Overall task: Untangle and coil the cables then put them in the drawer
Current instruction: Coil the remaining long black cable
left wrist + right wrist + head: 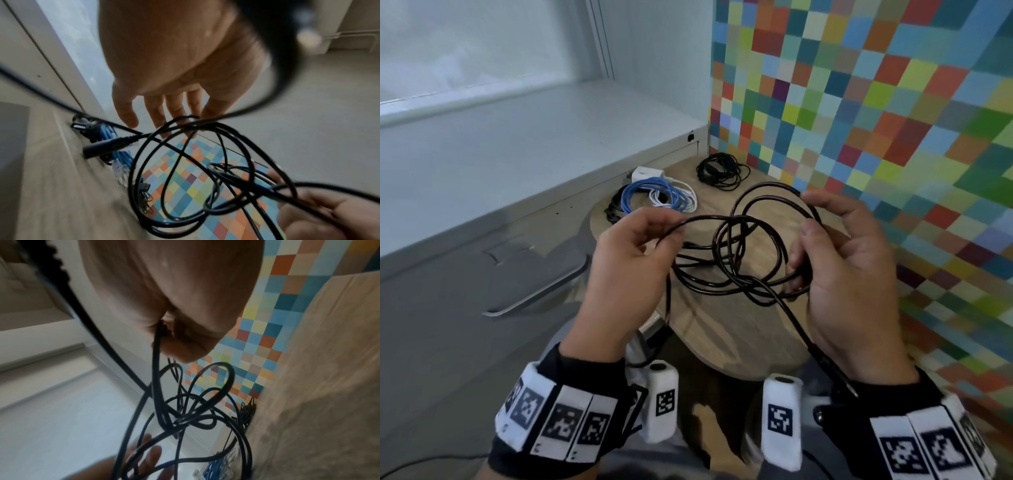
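**Both hands working a tangled black cable above the round tabletop**

The left hand (630, 253) is pinching one strand of the black cable (739, 260) between thumb and fingertips, drawing it out to the left of the tangle. The right hand (849, 274) is gripping the other side of the same cable, with the thumb and index finger closing on the upper loop and the remaining fingers curling round several loops gathered against the palm. Between the hands the cable is hanging in a knot of overlapping loops, raised above the tabletop (722, 335); one end is running down past the right wrist and out of sight, and another strand is dropping below the left hand.

On the far part of the wooden tabletop, a blue cable (640, 198) is lying coiled, touching a white cable (681, 195) and a white charger block (647, 173). A darker cable end is showing just left of the blue coil. Near the colourful checkered wall (876, 113), a thin black cable bundle (722, 171) is lying apart from the others.

To the left of the tabletop a grey drawer unit with a metal handle (537, 294) is standing shut.
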### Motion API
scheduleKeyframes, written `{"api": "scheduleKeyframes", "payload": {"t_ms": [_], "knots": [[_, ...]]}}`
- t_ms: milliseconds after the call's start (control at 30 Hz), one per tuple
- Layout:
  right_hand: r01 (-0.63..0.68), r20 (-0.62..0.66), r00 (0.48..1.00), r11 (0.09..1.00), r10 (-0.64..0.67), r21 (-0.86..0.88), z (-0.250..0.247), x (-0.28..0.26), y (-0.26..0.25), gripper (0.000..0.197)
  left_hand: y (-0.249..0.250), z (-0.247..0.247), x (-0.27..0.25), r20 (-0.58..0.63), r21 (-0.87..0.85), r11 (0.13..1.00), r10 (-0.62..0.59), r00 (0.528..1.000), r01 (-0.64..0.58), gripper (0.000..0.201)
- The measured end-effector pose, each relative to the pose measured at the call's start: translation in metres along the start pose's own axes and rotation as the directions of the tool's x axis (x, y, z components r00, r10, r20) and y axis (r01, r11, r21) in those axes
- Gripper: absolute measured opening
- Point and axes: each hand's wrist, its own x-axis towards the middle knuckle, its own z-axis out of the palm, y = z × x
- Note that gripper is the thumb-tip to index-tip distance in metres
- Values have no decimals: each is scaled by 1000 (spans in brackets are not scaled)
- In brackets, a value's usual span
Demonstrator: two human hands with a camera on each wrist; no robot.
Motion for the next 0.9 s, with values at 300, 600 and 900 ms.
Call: {"api": "scheduleKeyframes", "payload": {"t_ms": [300, 600, 900], "knots": [[-32, 26, 999, 977, 27, 211, 6, -2, -11, 15, 28, 1, -20, 604, 436, 817, 46, 796, -378, 68], [106, -45, 994, 973, -99, 203, -3, 3, -13, 12, 16, 9, -13, 247, 209, 973, 44, 968, -97, 11], [68, 309, 950, 928, 52, -366, 1, -5, -5, 19, 14, 14, -14, 260, -241, 938, -184, 948, 249, 36]]}}
